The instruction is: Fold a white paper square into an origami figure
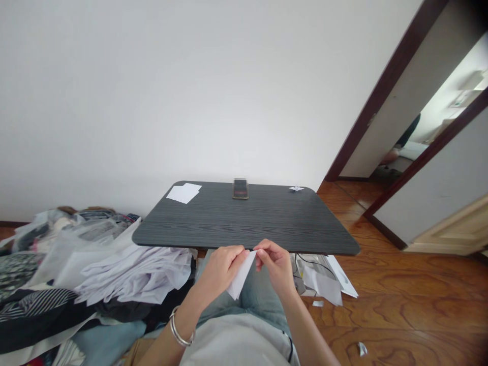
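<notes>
A folded piece of white paper (241,277) is held over my lap, just in front of the table's near edge. My left hand (227,263) grips it along its left side, thumb on top. At its upper right corner, my right hand (273,259) pinches the paper between thumb and fingertips. White paper sheets (183,193) lie at the back left of the dark table (229,223). A small folded white paper shape (296,188) rests at the back right.
A phone (240,188) leans upright at the table's back edge, by the wall. Piled clothes (133,274) and plastic bags are heaped on the left. Papers (324,285), cables and scraps lie on the wooden floor (381,300) at right, near a doorway.
</notes>
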A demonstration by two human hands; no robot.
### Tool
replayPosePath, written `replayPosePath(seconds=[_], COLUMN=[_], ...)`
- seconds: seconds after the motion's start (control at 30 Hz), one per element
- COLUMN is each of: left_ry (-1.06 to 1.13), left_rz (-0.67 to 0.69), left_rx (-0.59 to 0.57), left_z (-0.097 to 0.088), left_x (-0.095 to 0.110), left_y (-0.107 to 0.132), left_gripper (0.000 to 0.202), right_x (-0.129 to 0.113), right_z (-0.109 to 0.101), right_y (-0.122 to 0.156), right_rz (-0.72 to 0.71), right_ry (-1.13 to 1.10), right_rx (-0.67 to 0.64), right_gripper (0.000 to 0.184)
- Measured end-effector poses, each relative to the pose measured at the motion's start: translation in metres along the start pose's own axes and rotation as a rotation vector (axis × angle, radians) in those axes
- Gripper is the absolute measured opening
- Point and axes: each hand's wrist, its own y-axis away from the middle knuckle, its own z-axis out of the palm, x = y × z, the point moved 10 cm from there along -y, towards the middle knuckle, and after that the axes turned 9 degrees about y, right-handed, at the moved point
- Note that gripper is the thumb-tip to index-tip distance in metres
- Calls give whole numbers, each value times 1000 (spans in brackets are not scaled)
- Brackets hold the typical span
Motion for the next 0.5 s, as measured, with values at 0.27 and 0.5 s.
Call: replayPosePath(seconds=[0.27,0.5], left_ry=[-69,-68], left_rz=[27,34], left_rx=[12,-10], left_z=[1,3], left_x=[-1,-2], left_y=[-1,-2], left_gripper=[39,38], right_x=[2,-1], right_z=[-2,-2], right_y=[1,2], right_rz=[39,28], right_ry=[56,97], right_rx=[30,62], right_gripper=[24,28])
